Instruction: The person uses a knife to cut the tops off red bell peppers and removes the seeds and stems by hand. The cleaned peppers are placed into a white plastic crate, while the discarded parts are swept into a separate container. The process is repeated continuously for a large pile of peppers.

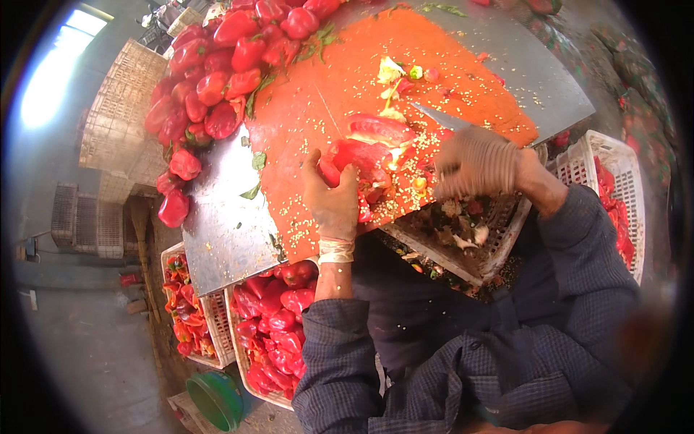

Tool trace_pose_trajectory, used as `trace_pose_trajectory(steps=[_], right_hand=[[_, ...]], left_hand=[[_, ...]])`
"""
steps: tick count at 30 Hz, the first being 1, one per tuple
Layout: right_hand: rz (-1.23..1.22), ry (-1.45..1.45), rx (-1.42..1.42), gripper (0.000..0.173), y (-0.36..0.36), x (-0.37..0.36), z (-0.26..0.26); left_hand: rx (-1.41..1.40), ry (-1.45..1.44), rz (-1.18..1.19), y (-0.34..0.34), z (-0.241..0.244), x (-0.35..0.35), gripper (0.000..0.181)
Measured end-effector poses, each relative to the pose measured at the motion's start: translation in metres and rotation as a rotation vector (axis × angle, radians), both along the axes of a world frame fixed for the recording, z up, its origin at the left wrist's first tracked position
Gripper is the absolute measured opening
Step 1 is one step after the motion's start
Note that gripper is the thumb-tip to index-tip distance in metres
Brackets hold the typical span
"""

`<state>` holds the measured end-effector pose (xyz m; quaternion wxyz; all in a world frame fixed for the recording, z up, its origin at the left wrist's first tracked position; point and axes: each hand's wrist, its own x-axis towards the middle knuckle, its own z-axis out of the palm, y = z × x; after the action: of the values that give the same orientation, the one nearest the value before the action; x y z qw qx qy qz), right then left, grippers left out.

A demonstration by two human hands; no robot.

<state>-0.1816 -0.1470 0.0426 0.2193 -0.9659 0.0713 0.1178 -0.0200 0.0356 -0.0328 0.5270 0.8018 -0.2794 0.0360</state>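
Note:
My gloved left hand (332, 203) grips a cut-open red bell pepper (360, 160) by its left side, thumb and fingers around the flesh. Pale seeds and ribs show inside the pepper. In my gloved right hand (477, 163), blurred, is a knife whose blade (439, 116) points up and left above the orange cutting board (303, 108). The blade is apart from the pepper. Loose seeds lie scattered over the board. A pepper core (390, 70) and small scraps sit farther back on it.
Whole red bell peppers (238, 54) are heaped at the board's left on a metal table (227, 233). Below the near edge stands a crate of scraps (455, 249). Crates of red peppers (276, 325) flank me, one with cut pieces (612, 211) at right. A green bucket (217, 399) is on the floor.

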Motion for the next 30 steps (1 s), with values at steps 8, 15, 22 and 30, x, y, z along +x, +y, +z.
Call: trace_pose_trajectory(steps=[8, 15, 22, 30], right_hand=[[-0.199, -0.520, 0.235, 0.064, -0.012, 0.062, -0.042], [0.014, -1.199, 0.075, 0.043, 0.007, 0.053, -0.015], [0.140, -1.061, 0.048, 0.039, 0.005, 0.048, -0.068], [0.042, -0.965, 0.237, 0.036, 0.005, 0.055, -0.056]], left_hand=[[-0.111, -0.115, -0.183, -0.004, 0.012, -0.004, 0.055], [-0.055, -0.676, -0.262, 0.018, 0.068, -0.001, 0.060], [0.200, -0.711, -0.331, 0.040, 0.005, 0.018, 0.052], [0.107, -0.585, -0.238, 0.033, 0.008, 0.020, 0.051]])
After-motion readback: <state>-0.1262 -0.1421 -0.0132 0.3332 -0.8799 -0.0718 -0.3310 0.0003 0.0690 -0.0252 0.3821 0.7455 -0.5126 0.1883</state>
